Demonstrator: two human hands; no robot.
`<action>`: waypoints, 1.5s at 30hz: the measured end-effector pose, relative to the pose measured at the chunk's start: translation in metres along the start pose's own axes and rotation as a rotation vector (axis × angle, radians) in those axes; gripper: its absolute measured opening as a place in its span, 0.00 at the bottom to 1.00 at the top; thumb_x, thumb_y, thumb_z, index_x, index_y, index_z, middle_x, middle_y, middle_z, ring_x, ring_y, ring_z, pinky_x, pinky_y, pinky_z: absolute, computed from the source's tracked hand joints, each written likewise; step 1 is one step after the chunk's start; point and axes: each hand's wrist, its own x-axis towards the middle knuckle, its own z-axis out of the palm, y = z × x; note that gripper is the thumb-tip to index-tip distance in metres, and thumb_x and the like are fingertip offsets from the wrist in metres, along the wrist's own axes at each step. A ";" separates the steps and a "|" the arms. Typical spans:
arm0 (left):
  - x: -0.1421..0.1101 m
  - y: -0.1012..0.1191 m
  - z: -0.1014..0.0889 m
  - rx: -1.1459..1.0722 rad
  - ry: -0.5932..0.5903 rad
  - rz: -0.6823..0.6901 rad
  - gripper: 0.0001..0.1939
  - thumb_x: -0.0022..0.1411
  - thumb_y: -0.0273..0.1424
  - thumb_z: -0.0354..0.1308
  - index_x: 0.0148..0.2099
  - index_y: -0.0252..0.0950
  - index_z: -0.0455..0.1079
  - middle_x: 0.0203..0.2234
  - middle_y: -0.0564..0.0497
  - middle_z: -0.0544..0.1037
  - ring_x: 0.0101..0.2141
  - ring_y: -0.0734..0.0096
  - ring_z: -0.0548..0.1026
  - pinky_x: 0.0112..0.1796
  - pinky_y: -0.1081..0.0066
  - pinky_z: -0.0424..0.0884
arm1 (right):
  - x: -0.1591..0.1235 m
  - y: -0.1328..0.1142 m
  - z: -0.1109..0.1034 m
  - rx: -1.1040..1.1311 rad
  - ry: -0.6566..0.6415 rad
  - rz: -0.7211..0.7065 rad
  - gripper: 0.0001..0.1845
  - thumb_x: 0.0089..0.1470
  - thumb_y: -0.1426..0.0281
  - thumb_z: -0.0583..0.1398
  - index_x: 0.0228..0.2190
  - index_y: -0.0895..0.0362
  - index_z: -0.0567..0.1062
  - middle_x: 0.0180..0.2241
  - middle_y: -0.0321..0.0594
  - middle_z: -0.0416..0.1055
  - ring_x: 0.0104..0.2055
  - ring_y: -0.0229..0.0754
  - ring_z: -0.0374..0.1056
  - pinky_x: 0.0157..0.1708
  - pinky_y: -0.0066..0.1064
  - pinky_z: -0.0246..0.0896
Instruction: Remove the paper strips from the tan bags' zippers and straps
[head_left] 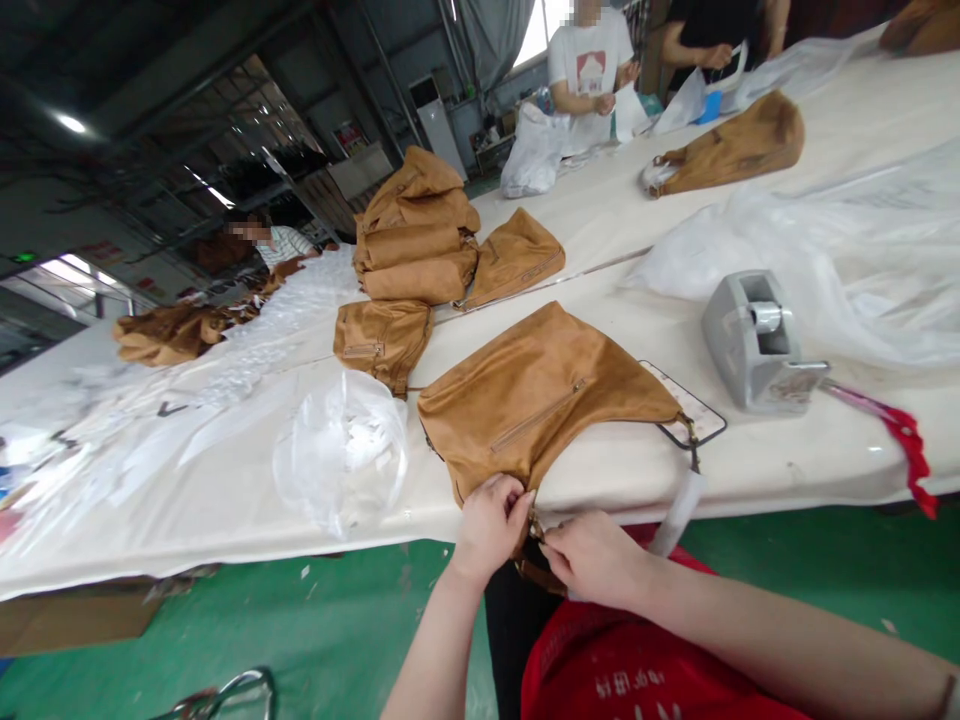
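Note:
A tan leather bag with a zipped pocket lies at the table's near edge, its lower corner hanging toward me. My left hand is closed on that corner, thumb and fingers pinching the leather. Just right of it, my right hand is closed at the metal clasp where the strap joins the bag. Part of the strap hangs below the hands. At the bag's other end, a white tag dangles from a dark clip. A phone-like flat object lies partly under the bag.
A grey tape dispenser stands at the right, beside scissors with red-wrapped handles. Clear plastic bags and a plastic bag of white bits lie around. More tan bags are piled behind. Other people work across the table.

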 end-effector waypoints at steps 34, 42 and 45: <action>-0.024 0.001 0.014 0.201 0.084 -0.237 0.03 0.58 0.26 0.52 0.32 0.39 0.62 0.25 0.53 0.72 0.29 0.67 0.72 0.32 0.68 0.64 | 0.017 0.010 0.012 0.659 0.195 0.241 0.14 0.57 0.69 0.51 0.32 0.56 0.77 0.30 0.39 0.77 0.32 0.40 0.71 0.35 0.28 0.61; -0.014 -0.011 -0.016 -0.405 -0.224 -0.233 0.05 0.51 0.25 0.55 0.32 0.38 0.62 0.22 0.58 0.69 0.24 0.77 0.69 0.27 0.77 0.65 | 0.003 0.004 0.008 0.620 0.260 0.191 0.14 0.59 0.65 0.53 0.38 0.53 0.77 0.34 0.37 0.78 0.34 0.39 0.73 0.35 0.27 0.62; -0.003 -0.008 -0.018 -0.291 -0.246 -0.173 0.02 0.56 0.29 0.54 0.35 0.38 0.65 0.23 0.56 0.72 0.26 0.75 0.71 0.29 0.75 0.66 | 0.005 0.005 0.012 0.576 0.246 0.205 0.13 0.59 0.66 0.54 0.38 0.53 0.78 0.33 0.37 0.78 0.33 0.39 0.73 0.36 0.27 0.63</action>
